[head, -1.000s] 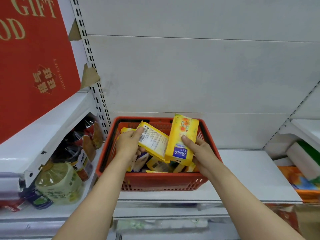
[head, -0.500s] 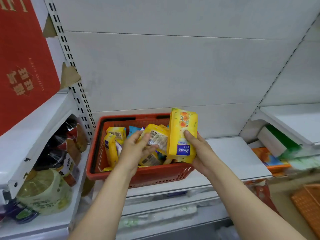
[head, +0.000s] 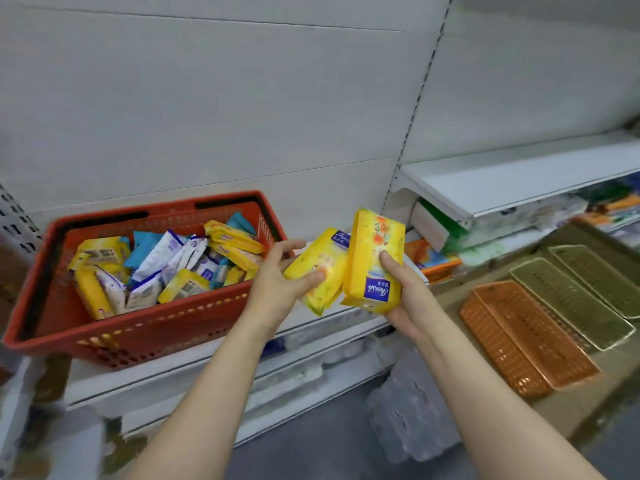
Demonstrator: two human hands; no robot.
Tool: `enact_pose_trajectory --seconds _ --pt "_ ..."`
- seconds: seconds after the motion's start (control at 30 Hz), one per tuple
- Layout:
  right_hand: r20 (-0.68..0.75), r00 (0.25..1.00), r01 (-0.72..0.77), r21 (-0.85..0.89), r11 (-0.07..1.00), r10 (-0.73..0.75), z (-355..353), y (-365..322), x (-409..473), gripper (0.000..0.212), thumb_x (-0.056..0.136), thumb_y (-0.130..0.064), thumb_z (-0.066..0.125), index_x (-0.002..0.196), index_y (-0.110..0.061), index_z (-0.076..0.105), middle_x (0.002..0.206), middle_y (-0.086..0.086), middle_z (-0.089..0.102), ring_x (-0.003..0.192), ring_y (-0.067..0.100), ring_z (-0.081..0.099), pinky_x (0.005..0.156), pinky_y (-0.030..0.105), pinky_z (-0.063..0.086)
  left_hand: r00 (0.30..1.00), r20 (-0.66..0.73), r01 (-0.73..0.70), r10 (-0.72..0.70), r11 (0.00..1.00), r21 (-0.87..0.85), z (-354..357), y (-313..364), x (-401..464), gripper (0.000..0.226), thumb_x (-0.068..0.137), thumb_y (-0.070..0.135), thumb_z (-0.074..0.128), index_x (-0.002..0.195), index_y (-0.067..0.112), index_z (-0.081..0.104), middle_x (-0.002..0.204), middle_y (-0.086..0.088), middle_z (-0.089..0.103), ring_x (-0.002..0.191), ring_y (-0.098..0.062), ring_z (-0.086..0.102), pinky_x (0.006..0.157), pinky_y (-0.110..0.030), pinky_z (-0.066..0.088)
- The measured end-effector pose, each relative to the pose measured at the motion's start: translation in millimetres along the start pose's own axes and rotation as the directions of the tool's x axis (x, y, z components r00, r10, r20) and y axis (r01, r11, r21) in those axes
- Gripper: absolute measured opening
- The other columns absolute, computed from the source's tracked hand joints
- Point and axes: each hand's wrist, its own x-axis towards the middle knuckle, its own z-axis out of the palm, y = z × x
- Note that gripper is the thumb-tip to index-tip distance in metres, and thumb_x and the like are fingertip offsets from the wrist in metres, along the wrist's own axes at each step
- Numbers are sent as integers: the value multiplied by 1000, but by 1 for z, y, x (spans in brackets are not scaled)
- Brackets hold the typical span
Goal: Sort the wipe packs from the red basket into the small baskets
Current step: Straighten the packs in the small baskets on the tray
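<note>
Two yellow wipe packs are out of the red basket and up in the air just to its right, one in each hand. The left hand pinches the tilted pack between thumb and fingers along its lower edge, while the right hand wraps round the bottom of the upright pack, thumb pressed on its front. They look light and soft, film-wrapped and a bit squashy, so I'd guess they bend if held by a corner and could slide through a loose grip; taking them across the flat middle, as the right hand nearly does, seems the safer hold. Many more packs, yellow, blue and white, lie heaped in the red basket on the shelf at left. Lower down at the right sit the small baskets: an orange basket nearest, and greenish baskets beyond it, all apparently bare. The packs are well apart from them yet.
</note>
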Motion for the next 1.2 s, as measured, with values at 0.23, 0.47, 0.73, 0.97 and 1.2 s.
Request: enact_pose_trajectory --seconds 0.23,0.47,0.73,0.97,1.2 --pt "-107 994 1 52 999 4 -169 -50 -48 56 90 -31 62 138 -4 51 131 26 61 121 46 56 100 63 45 919 196 331 -343 939 94 180 -12 -10 35 85 35 75 110 11 70 87 -5 77 73 -14 74 59 -25 55" --pt "-221 974 -25 111 993 50 -295 -82 -69 62 85 -32 66 139 -5 50 129 23 62 126 45 53 108 63 38 834 81 546 -546 796 -260 326 -39 -17 24 89 11 70 107 7 55 97 -12 72 75 -23 73 61 -36 60" --pt "-248 967 -43 75 996 61 -351 -95 -23 56 85 -30 67 134 -7 54 124 21 66 116 42 61 101 59 46 793 310 594 -525 781 -195 395 -64 21 41 79 12 79 117 12 62 108 -4 75 93 -18 73 67 -32 59" --pt "-278 953 -183 -203 962 122 -405 -125 20 69 70 -39 84 126 -7 60 113 18 72 101 35 70 90 48 56 785 334 549 -521 836 14 402 -87 104 46 73 27 84 116 18 69 102 -4 76 95 -20 71 90 -41 57" --pt "-269 928 -328 -267 906 256 -447 -136 62 50 73 -40 84 114 -17 67 109 14 74 95 29 73 72 36 59 576 448 612 -684 724 320 420 -127 124 32 78 26 81 106 13 72 97 -5 77 93 -18 73 84 -35 58"
